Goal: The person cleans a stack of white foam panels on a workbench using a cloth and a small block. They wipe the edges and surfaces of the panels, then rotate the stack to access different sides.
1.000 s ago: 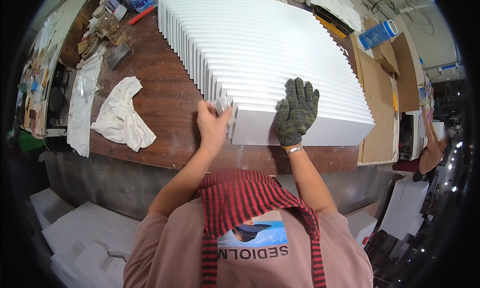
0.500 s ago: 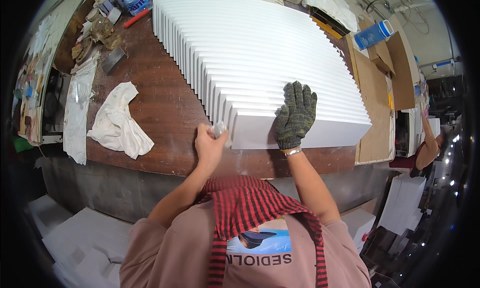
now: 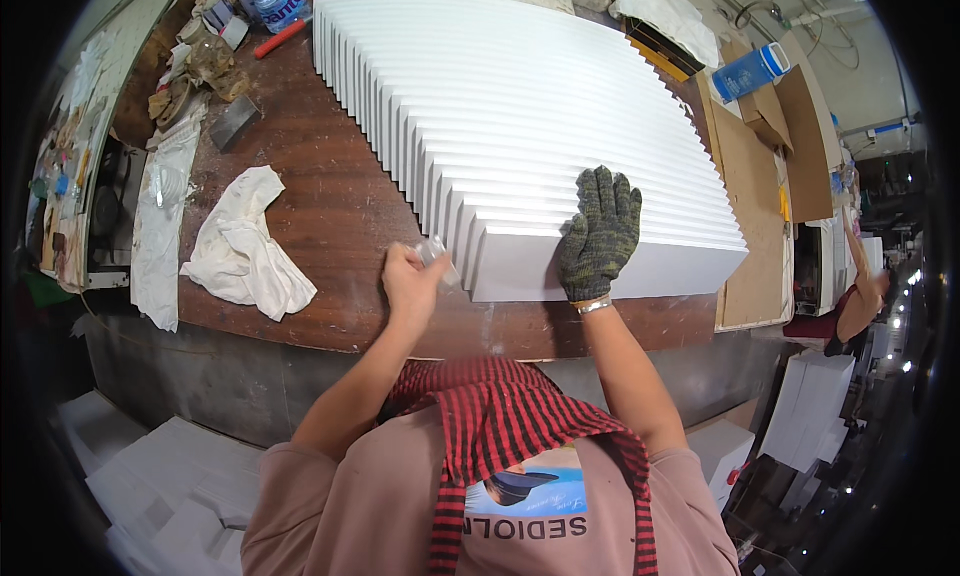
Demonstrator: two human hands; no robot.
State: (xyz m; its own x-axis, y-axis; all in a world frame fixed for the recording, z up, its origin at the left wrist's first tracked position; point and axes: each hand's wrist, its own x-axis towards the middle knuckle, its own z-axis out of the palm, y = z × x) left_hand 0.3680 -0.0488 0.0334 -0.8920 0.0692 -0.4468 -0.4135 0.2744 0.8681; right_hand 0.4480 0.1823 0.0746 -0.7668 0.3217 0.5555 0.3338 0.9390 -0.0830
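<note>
A staggered stack of white, thin box-like pieces (image 3: pixel 530 106) lies fanned in steps across the brown table (image 3: pixel 330 216). My right hand (image 3: pixel 600 231), in a dark green speckled knit glove, rests flat on the nearest piece with its fingers stretched forward. At the stack's near left corner, my bare left hand (image 3: pixel 412 281) pinches a small clear, flat plastic-looking piece (image 3: pixel 432 250) between thumb and fingers. Its exact kind cannot be made out. The clear piece is close to the stack's stepped left ends; whether it touches them is unclear.
A crumpled white cloth (image 3: pixel 245 246) lies on the left. Beyond it are a grey metal block (image 3: pixel 234 123), a red-handled tool (image 3: pixel 280 39) and a plastic bottle (image 3: pixel 275 1). At right stand a blue container (image 3: pixel 750 73) and cardboard (image 3: pixel 755 206). Another person's arm (image 3: pixel 862 256) shows far right.
My left hand has shifted slightly left, away from the stack's corner, still pinching the clear piece. My right hand stays flat on the stack. The whole view has shifted a little.
</note>
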